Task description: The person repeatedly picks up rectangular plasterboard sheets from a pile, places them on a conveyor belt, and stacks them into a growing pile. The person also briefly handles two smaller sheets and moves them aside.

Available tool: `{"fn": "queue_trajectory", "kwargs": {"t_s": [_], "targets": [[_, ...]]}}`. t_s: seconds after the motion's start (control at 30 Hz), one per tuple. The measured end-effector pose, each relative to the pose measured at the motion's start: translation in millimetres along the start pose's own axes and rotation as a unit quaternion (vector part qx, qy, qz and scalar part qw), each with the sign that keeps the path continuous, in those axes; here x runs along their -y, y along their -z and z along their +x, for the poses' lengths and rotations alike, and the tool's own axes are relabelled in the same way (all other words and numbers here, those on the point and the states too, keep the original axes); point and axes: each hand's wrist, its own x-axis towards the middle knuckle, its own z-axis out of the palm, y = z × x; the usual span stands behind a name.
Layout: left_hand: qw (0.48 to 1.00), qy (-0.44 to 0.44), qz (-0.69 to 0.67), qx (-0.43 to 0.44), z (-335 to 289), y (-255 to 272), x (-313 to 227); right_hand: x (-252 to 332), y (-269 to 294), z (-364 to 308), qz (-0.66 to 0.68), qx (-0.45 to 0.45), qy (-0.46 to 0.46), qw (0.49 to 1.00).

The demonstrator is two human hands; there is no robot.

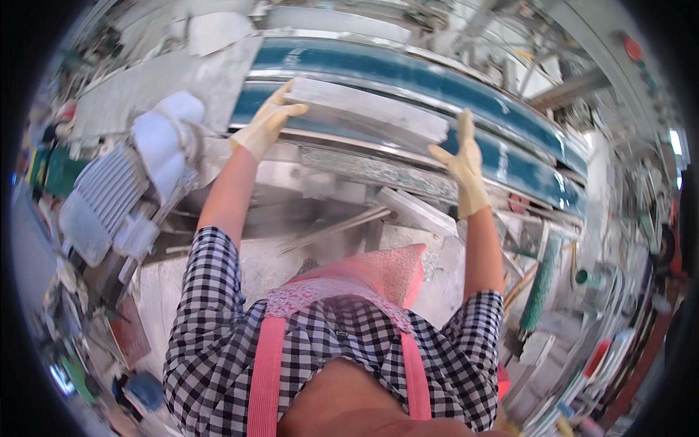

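Observation:
A long pale-grey rectangular block [368, 113] lies crosswise at the blue-green belts, slightly tilted down to the right. Both my hands wear cream gloves. At the block's left end is my left hand [268, 122], its thumb stretched toward the front face and its fingers reaching along the end; firm contact is hard to make out. My right hand [464, 162] stands by the right end with straight fingers and the thumb spread toward the block's lower corner. A narrow gap shows between those fingers and the block.
Two blue-green belts [502, 166] with metal rails run across in front of me. A speckled, dusty ledge [378, 173] borders them on my side. Below it lie a pale board [419, 210] and thin strips. To the left hang a ribbed pale-blue panel [109, 193] and a white cushion-like piece [166, 138].

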Motion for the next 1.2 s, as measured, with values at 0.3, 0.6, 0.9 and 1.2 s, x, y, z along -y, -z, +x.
{"fn": "queue_trajectory", "kwargs": {"t_s": [0.3,0.6,0.9,1.2], "targets": [[0.996,0.062,-0.034,-0.056,7.8,-11.7,10.2,-14.1,-66.1,-18.3,0.353,-0.045,-0.1,0.929],[0.957,-0.054,0.281,0.042,42.8,36.6,46.6,-28.0,-51.3,-10.9,0.206,-0.023,-0.008,0.978],[0.951,-0.066,0.3,0.032,42.7,32.4,48.2,-12.7,-26.4,-5.7,0.051,0.026,-0.037,0.998],[0.901,-0.078,0.426,-0.006,31.5,10.9,25.3,-14.5,-23.1,-1.6,-0.048,0.032,-0.044,0.997]]}}
